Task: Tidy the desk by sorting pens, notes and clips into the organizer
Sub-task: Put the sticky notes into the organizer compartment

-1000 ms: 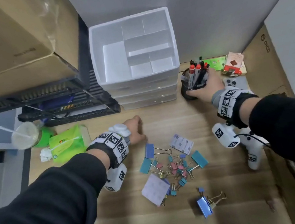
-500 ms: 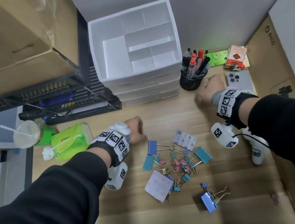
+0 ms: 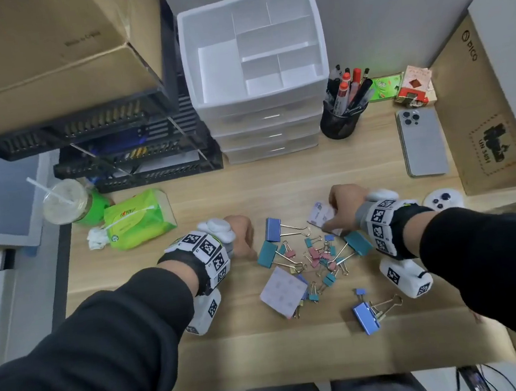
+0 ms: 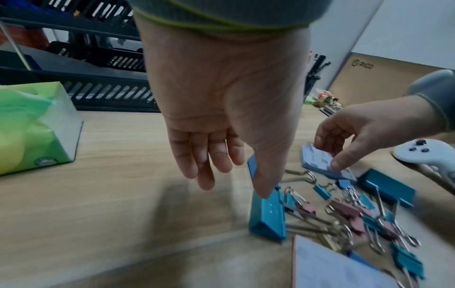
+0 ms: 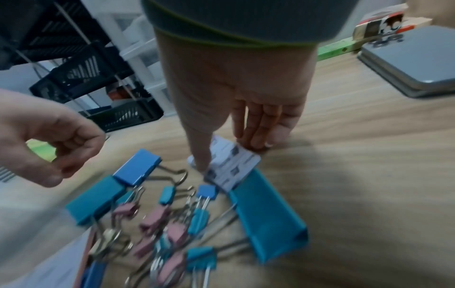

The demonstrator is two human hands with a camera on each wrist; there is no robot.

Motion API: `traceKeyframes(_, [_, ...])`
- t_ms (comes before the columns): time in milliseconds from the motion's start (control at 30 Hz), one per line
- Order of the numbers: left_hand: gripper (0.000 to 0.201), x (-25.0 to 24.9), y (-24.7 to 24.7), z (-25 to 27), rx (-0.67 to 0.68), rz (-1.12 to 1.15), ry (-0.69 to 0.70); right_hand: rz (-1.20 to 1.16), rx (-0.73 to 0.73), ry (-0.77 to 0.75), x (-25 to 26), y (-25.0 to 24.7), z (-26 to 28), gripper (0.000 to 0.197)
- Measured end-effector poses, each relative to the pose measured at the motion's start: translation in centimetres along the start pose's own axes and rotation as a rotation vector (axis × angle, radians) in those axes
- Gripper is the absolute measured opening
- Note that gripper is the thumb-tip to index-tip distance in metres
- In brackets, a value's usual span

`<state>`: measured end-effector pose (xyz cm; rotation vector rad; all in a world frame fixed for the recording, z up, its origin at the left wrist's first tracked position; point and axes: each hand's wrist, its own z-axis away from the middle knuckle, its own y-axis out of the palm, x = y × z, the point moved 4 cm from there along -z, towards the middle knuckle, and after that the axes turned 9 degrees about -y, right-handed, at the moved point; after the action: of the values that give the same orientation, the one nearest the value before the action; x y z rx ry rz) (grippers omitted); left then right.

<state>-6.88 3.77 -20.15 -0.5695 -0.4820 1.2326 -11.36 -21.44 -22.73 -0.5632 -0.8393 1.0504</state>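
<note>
A white organizer (image 3: pixel 193 73) with empty top compartments stands at the back of the desk. Right of it is a black cup (image 3: pixel 339 123) full of pens (image 3: pixel 347 87). Several binder clips (image 3: pixel 319 256) in blue, teal and pink lie mid-desk, with a larger note pad (image 3: pixel 283 291) beside them. My right hand (image 3: pixel 339 208) pinches a small note pad (image 3: pixel 319 215) between thumb and fingers (image 5: pixel 256 136), one edge raised off the desk (image 5: pixel 231 165). My left hand (image 3: pixel 242 236) hovers left of the clips, fingers (image 4: pixel 214 155) relaxed and holding nothing.
A phone (image 3: pixel 422 142) lies at the right, a white controller (image 3: pixel 442 200) nearer me. Tissue pack (image 3: pixel 139 218) and drink cup (image 3: pixel 65 201) sit at the left before black trays (image 3: pixel 134 155). Cardboard (image 3: pixel 480 109) walls the right side. One blue clip (image 3: pixel 367 313) lies apart.
My right hand left the pen cup, came back toward me to the clip pile and took hold of the small note pad. The left hand has hardly moved.
</note>
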Motion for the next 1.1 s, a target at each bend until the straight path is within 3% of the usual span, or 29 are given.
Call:
traceKeyframes(67, [0.039, -0.1, 1.0, 0.6, 0.029, 0.003, 0.015, 0.107, -0.008, 0.026, 0.2, 0.9, 0.4, 0.047])
traceKeyframes(267, [0.034, 0.2, 4.0, 1.6, 0.021, 0.097, -0.042, 0.129, -0.034, 0.013, 1.4, 1.6, 1.9, 0.027])
traceKeyframes(433, [0.052, -0.2, 7.3, 2.5, 0.073, 0.069, -0.055, -0.08, -0.166, -0.013, 1.2, 2.1, 4.0, 0.03])
traceKeyframes(600, [0.052, -0.9, 8.9, 3.2, 0.053, 0.134, -0.03, -0.24, -0.33, -0.048, 1.3, 1.8, 4.9, 0.025])
traceKeyframes(767, [0.065, -2.3, 9.7, 4.0, 0.022, 0.119, -0.066, -0.324, -0.363, -0.088, 1.5, 2.9, 5.9, 0.019])
traceKeyframes(933, [0.072, -4.1, 9.9, 4.5, -0.079, -0.06, -0.033, -0.334, -0.355, -0.11, 1.1, 3.7, 6.4, 0.018])
traceKeyframes(1100, [0.054, -3.7, 10.1, 4.5, -0.075, 0.076, 0.013, -0.354, -0.349, -0.116, 0.9, 3.6, 6.8, 0.017])
